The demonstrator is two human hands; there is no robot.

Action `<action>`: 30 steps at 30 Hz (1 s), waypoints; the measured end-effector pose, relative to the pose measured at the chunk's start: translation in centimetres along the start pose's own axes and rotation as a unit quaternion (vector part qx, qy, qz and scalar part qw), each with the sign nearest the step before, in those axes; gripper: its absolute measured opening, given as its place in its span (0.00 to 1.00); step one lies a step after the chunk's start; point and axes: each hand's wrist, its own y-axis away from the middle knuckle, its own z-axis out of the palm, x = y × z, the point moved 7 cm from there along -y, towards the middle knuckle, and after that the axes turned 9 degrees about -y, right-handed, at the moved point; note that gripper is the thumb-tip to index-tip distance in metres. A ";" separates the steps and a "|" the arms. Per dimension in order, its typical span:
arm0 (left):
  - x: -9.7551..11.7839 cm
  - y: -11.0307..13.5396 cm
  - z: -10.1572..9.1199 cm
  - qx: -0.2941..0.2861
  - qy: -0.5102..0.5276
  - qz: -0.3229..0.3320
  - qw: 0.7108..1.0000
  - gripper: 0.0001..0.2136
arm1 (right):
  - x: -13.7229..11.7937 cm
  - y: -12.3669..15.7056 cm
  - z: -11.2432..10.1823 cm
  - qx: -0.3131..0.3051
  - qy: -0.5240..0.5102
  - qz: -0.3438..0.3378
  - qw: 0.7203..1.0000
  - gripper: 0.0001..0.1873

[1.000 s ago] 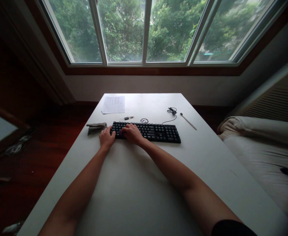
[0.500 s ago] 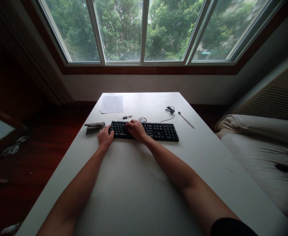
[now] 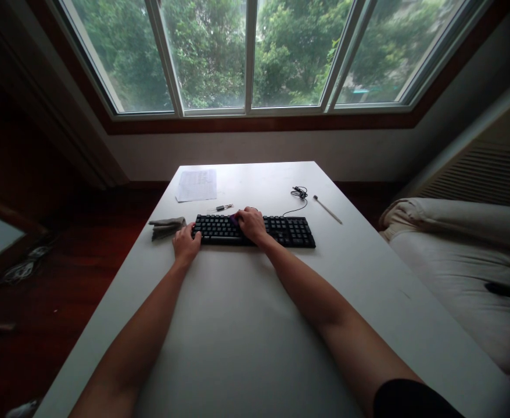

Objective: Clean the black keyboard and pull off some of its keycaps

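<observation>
A black keyboard (image 3: 290, 230) lies across the far part of the white table (image 3: 237, 325). My left hand (image 3: 186, 244) is curled against the keyboard's left front corner and steadies it. My right hand (image 3: 251, 224) rests on the keys left of the middle. Its fingers are bent and pressed together over a small purplish thing that I cannot make out. Its cable (image 3: 299, 195) curls behind it.
A folded grey cloth (image 3: 166, 226) lies left of the keyboard. Behind it are a sheet of paper (image 3: 196, 184), a small metal tool (image 3: 224, 207) and a thin stick (image 3: 327, 209). A pale cushioned bed (image 3: 455, 255) stands to the right, dark wooden floor to the left, windows ahead.
My right hand has slid rightwards along the keys, from the left part towards the middle, and now hides the small ring behind the keyboard. My left hand stays at the left corner.
</observation>
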 end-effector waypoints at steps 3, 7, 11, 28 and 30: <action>0.0 0.0 0.1 0.004 0.004 0.002 1.000 0.21 | -0.5 0.3 -0.1 0.003 -0.020 -0.020 1.000 0.13; 0.0 0.0 0.0 0.003 0.004 -0.001 1.000 0.21 | -3.5 1.3 1.4 -0.036 -0.073 -0.101 0.992 0.14; 0.0 0.1 -0.1 -0.001 0.000 0.000 1.000 0.21 | -5.7 2.2 3.2 -0.076 -0.086 -0.155 0.981 0.13; -0.1 -0.1 0.1 0.007 0.007 0.004 1.000 0.20 | -3.9 1.9 1.1 0.004 -0.035 -0.105 0.994 0.13; -0.1 -0.1 0.1 0.008 0.010 0.006 1.000 0.20 | -5.6 2.5 2.3 -0.036 -0.065 -0.154 0.985 0.13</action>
